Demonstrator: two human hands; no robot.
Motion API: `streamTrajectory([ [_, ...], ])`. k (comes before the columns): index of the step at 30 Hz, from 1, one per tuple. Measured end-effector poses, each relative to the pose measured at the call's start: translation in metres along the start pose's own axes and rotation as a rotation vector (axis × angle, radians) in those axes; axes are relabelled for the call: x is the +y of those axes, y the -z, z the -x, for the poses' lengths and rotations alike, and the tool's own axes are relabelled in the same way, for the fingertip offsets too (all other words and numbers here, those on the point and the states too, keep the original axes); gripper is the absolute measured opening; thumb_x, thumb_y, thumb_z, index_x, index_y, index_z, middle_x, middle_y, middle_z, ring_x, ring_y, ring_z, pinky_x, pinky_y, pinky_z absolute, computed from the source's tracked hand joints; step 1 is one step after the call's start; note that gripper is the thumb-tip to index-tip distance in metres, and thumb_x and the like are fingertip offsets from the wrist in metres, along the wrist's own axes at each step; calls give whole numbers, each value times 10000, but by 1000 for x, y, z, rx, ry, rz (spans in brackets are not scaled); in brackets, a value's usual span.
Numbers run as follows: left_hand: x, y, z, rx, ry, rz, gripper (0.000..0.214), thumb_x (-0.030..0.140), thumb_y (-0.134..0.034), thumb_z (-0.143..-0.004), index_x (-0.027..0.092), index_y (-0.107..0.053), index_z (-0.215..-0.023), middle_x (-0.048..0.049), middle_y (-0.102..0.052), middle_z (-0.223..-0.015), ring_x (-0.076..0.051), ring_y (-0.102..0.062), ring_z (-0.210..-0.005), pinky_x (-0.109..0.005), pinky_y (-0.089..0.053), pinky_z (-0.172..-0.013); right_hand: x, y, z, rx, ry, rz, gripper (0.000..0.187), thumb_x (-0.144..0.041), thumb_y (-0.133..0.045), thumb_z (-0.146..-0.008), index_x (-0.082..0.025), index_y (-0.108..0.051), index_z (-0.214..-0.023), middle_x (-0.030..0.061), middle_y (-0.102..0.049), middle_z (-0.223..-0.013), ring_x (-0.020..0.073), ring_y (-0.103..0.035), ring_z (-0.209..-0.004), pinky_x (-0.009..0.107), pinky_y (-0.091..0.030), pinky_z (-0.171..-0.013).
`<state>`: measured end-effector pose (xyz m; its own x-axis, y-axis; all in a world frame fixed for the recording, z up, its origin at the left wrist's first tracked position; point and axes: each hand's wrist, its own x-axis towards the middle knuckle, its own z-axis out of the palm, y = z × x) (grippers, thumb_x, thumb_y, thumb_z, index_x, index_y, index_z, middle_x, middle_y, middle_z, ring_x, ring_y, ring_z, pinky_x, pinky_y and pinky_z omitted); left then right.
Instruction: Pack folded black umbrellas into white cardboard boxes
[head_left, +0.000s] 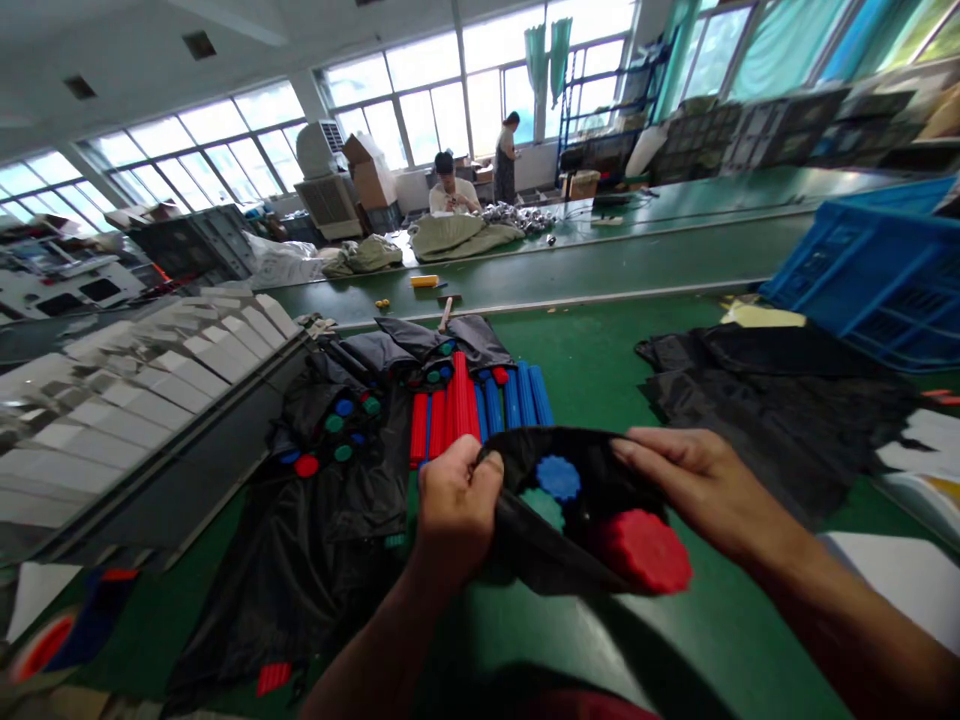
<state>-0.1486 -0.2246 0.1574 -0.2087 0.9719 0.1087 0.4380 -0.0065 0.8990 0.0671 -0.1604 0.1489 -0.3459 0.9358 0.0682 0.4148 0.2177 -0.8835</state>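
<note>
Between my two hands a black fabric bag (555, 560) is stretched with its mouth wide. My left hand (459, 495) pinches the left side of its rim, thumb on top. My right hand (686, 480) grips the rim on the right. Inside the mouth show the ridged round ends of a blue rod (558, 478), a green rod (543, 508) and a red rod (649, 552); the red one sticks out nearest me. Their lengths are hidden in the bag. Just beyond my left hand lie red ridged rods (459, 400) and blue ridged rods (531, 395) side by side.
Filled black bags (337, 500) are piled on the left, beside a grey crate (180, 480) of white boxes (157, 380). Flat black bags (765, 400) and a blue crate (877, 270) stand right. A hammer (448, 312) lies ahead. Two people work by the windows.
</note>
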Motion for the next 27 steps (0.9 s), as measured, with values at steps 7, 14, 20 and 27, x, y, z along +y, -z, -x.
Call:
streamTrajectory([
  [7,-47,-11,0,19,7,-90,302,307,-426,-857,200,-365,-581,56,-313,-538,-92,-330,-518,-219,-253,-500,38,-31,4,-30,-62,56,473,-522,-465,-855,-192,-463,-516,-23,-394,-508,112,-366,-503,227,-284,-456],
  [14,-51,-26,12,-149,-90,-207,154,303,-592,-798,191,-566,-900,-14,-571,-836,-148,-535,-743,-250,-404,-643,30,-47,15,-127,-229,-317,440,-571,-527,-829,-179,-508,-629,-39,-438,-570,100,-364,-541,216,-319,-486],
  [20,-67,-51,18,-127,-350,-294,152,271,-637,-738,186,-524,-793,-32,-566,-770,-181,-521,-738,-307,-424,-688,30,-43,15,-144,-284,-423,458,-587,-601,-786,-166,-525,-624,-53,-427,-545,81,-332,-508,215,-278,-480],
  [27,-67,-76,16,-170,-304,-68,278,224,-630,-699,176,-537,-957,-34,-580,-858,-159,-545,-783,-279,-461,-710,40,-25,46,3,-456,-597,438,-612,-536,-831,-193,-665,-821,22,-658,-765,164,-587,-679,265,-475,-613],
])
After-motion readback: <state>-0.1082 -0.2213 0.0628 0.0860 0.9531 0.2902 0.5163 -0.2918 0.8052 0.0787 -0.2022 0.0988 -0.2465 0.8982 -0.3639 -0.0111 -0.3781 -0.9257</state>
